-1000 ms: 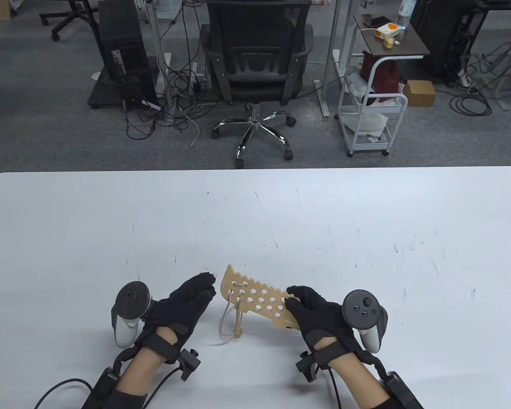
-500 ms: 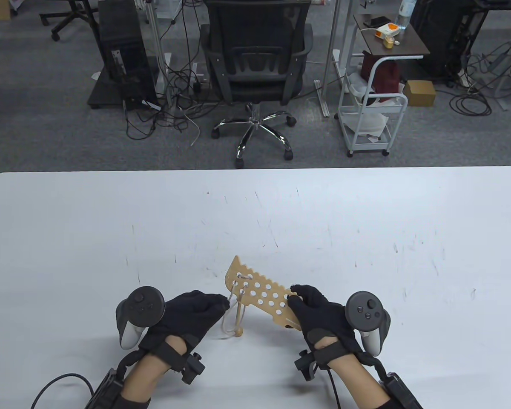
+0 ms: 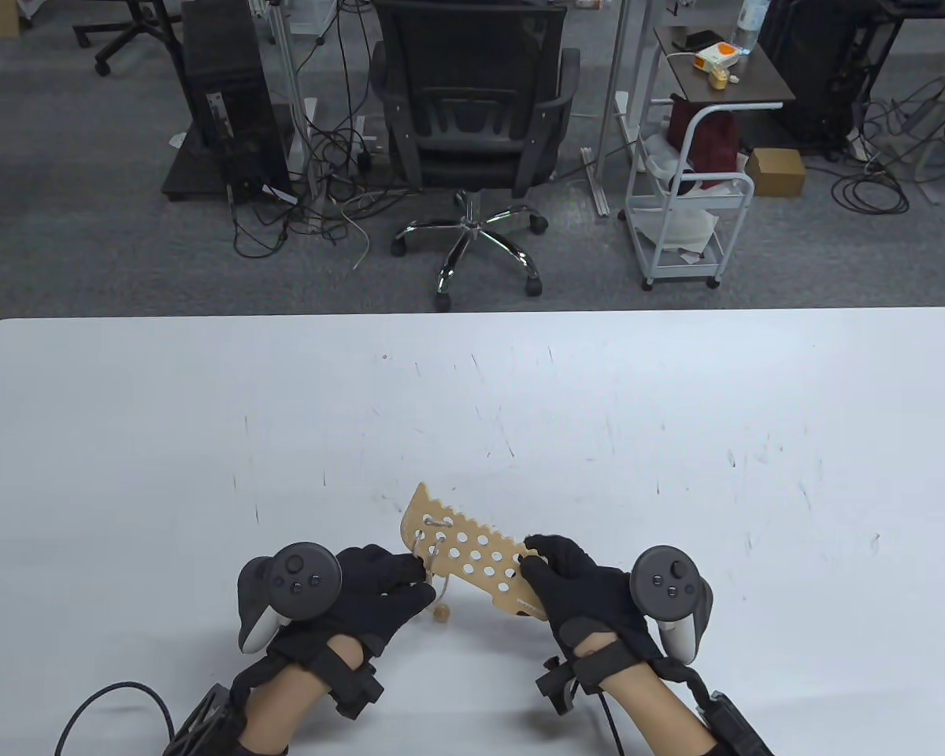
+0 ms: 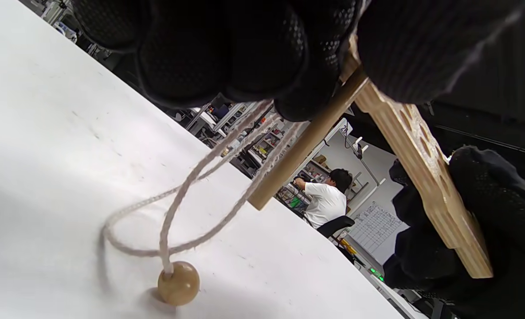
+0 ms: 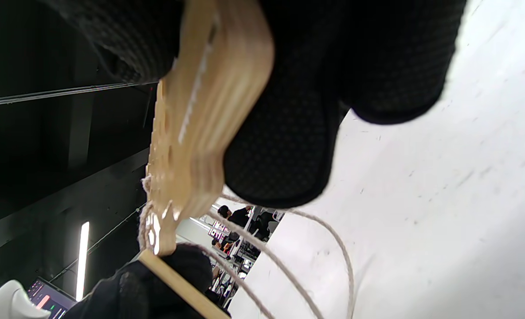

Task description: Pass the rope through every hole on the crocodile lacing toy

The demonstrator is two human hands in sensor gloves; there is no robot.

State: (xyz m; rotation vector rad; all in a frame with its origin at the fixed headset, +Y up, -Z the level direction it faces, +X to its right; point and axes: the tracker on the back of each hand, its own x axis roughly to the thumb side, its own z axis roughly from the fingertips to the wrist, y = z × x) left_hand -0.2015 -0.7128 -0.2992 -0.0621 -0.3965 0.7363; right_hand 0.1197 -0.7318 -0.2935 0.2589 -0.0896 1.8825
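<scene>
Our left hand (image 3: 378,587) has closed in and now pinches the wooden needle (image 4: 307,137) under the crocodile board (image 3: 472,555), which our right hand (image 3: 579,587) grips above the table (image 3: 677,441). Few holes carry rope (image 4: 191,195); pulling through comes next.

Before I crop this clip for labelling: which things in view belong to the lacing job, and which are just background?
Part of the job:
- crocodile board, held by the right hand
- rope
- wooden needle, gripped by the left hand
- end bead, resting on the table

Background only:
- office chair
- white cart
- cardboard box
</scene>
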